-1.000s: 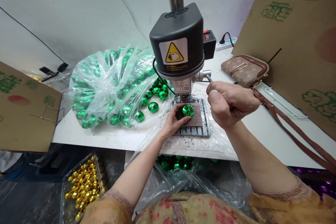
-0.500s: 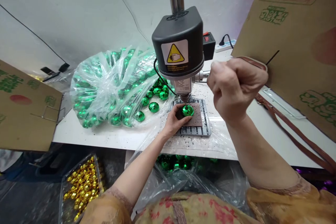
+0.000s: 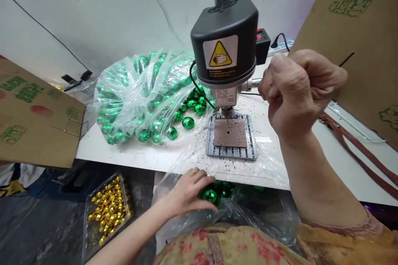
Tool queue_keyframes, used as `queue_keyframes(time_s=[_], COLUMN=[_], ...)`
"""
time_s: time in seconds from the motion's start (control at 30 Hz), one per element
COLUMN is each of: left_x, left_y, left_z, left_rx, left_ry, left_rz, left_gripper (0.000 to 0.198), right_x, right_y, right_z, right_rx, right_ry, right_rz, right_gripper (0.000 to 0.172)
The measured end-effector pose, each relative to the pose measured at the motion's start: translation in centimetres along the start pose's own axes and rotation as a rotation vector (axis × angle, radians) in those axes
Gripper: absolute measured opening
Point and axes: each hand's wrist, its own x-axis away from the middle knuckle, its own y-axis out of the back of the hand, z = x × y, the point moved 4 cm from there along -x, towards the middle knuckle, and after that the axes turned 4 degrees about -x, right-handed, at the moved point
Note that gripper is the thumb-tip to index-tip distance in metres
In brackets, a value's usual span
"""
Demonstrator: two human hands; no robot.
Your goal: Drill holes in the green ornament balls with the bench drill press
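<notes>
My right hand (image 3: 298, 91) is closed in a fist at the feed handle (image 3: 253, 83) of a black bench drill press (image 3: 224, 41). Below the table's front edge, my left hand (image 3: 194, 192) has its thumb and fingers apart. It is over a clear plastic bag (image 3: 248, 215), right beside a shiny green faceted ball (image 3: 210, 196) among others in that bag. Under the drill bit (image 3: 227, 121), a brownish square plate (image 3: 238, 134) with a small dark hole lies on the slotted metal base (image 3: 211, 149), with no ball on it.
A big clear bag of green balls (image 3: 133, 99) lies left of the press, several loose balls (image 3: 188, 123) by its mouth. Dark shavings dot the table. Cardboard boxes (image 3: 40, 120) flank both sides. A brown strap (image 3: 357, 153) lies right; a tray of gold balls (image 3: 108, 207) stands lower left.
My left hand has moved from the plate down toward me to the bag below the table edge. The green ball has left the plate. My right hand stays at the handle.
</notes>
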Motion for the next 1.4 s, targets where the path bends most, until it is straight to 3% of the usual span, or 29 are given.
queue_keyframes(time_s=[0.07, 0.17, 0.27, 0.37, 0.43, 0.53, 0.63, 0.73, 0.8, 0.93, 1.13, 1.4], left_x=[-0.8, -3.6, -6.8, -8.8, -9.1, -9.0, -9.7, -11.1, -12.0, -13.0, -13.3, -13.3], left_y=[1.2, 2.9, 3.2, 2.3, 1.9, 2.1, 1.8, 0.5, -0.4, -1.7, -2.9, -3.3], left_z=[2.9, 9.0, 14.2, 16.6, 16.8, 15.7, 13.6, 11.3, 10.1, 9.3, 9.9, 10.2], left_rx=[0.0, -0.066, -0.139, -0.142, -0.12, 0.067, 0.541, 1.045, 1.206, 1.186, 1.057, 0.947], left_ry=[0.139, 0.484, 0.753, 0.774, 0.743, 0.695, 0.611, 0.616, 0.632, 0.646, 0.677, 0.598], left_rz=[-0.192, -0.421, -0.403, -0.23, -0.212, -0.39, -0.502, -0.457, -0.414, -0.34, -0.311, -0.281], left_gripper=[0.039, 0.023, 0.032, 0.039, 0.039, 0.034, 0.03, 0.044, 0.057, 0.077, 0.074, 0.071], right_x=[0.2, 0.4, 0.4, 0.4, 0.4, 0.4, 0.5, 0.6, 0.6, 0.7, 0.8, 0.8], right_y=[0.1, 0.3, 0.4, 0.4, 0.3, 0.1, 0.0, 0.0, 0.0, 0.1, 0.4, 0.1], right_z=[0.0, -0.2, -0.2, -0.3, -0.3, -0.4, -0.5, -0.3, -0.1, -0.3, -1.2, -0.5], right_rx=[0.019, 0.036, 0.033, 0.036, 0.022, -0.023, -0.031, -0.016, -0.01, 0.058, 0.109, 0.062], right_ry=[0.011, 0.019, 0.031, 0.016, 0.028, 0.077, 0.073, 0.049, 0.034, 0.009, 0.007, 0.029], right_rz=[-0.016, -0.029, -0.017, 0.002, 0.008, 0.016, 0.018, 0.015, 0.015, -0.006, 0.01, 0.005], right_gripper=[0.051, 0.051, 0.049, 0.048, 0.049, 0.051, 0.053, 0.054, 0.054, 0.056, 0.055, 0.055])
